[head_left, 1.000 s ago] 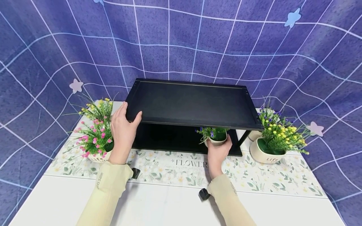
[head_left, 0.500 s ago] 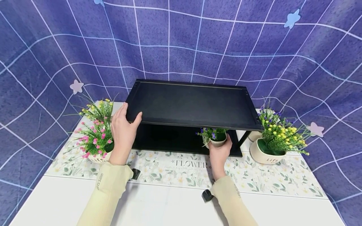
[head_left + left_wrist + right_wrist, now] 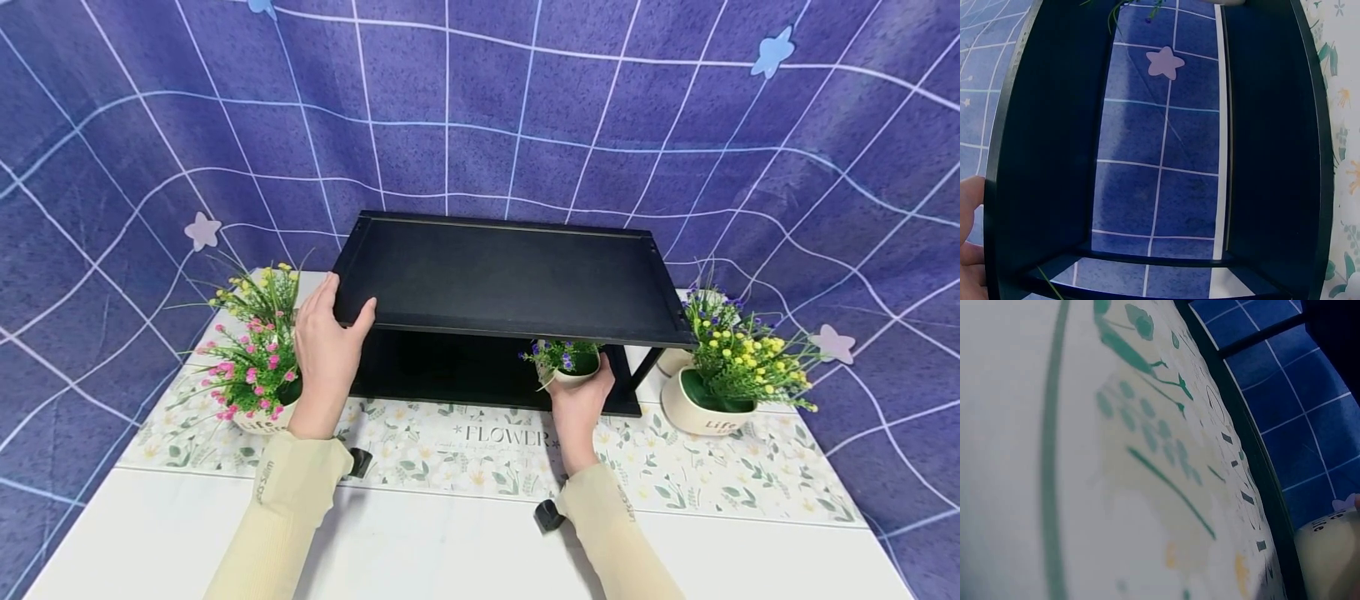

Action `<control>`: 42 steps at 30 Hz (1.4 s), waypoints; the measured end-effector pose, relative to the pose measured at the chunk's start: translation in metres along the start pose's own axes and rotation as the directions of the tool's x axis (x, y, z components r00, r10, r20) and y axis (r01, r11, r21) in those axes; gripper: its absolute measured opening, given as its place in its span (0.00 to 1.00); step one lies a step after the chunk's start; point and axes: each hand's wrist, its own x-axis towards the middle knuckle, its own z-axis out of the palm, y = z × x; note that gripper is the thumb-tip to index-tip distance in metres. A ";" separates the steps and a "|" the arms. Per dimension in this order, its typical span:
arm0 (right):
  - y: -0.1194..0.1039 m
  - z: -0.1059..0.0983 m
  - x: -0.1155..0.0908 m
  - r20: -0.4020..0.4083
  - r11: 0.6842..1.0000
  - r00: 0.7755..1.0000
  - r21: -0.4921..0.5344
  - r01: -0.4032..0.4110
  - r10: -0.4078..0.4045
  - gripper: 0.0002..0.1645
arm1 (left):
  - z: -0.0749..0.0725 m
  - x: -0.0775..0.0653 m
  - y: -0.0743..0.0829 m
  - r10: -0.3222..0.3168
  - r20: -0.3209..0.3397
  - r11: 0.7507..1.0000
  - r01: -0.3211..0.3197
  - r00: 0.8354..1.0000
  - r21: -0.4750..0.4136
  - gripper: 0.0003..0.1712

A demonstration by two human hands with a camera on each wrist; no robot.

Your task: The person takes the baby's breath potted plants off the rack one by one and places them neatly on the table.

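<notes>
My right hand point(image 3: 579, 412) grips a cream pot point(image 3: 574, 378) of small purple flowers from the front. The pot is under the top board at the right end of a black two-tier shelf point(image 3: 495, 275); its flowers are partly hidden by that board. In the right wrist view the lettered pot point(image 3: 1329, 556) shows at the lower right edge. At the shelf's front left corner rests my left hand point(image 3: 324, 358), fingers straight along the side and thumb spread. The left wrist view looks between the upper board point(image 3: 1047, 137) and lower board point(image 3: 1275, 137), fingertips point(image 3: 967, 206) outside the upper one.
Left of the shelf stand a pink-flowered pot point(image 3: 258, 417) and yellow flowers point(image 3: 251, 292). A yellow-flowered pot point(image 3: 705, 408) stands at the right, with purple flowers point(image 3: 705, 304) behind it. A floral mat point(image 3: 450, 454) lies in front. A blue grid curtain point(image 3: 480, 100) hangs behind.
From one second to half a second ago, my right wrist shifted slightly right while the potted purple flowers turned a little into view. Since then almost nothing has moved; my left hand has stayed put.
</notes>
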 end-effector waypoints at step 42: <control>0.009 -0.077 0.009 0.534 0.997 0.845 -0.071 0.014 0.026 0.53 | 0.002 0.000 -0.002 0.001 -0.009 1.000 -0.001 1.000 -0.012 0.36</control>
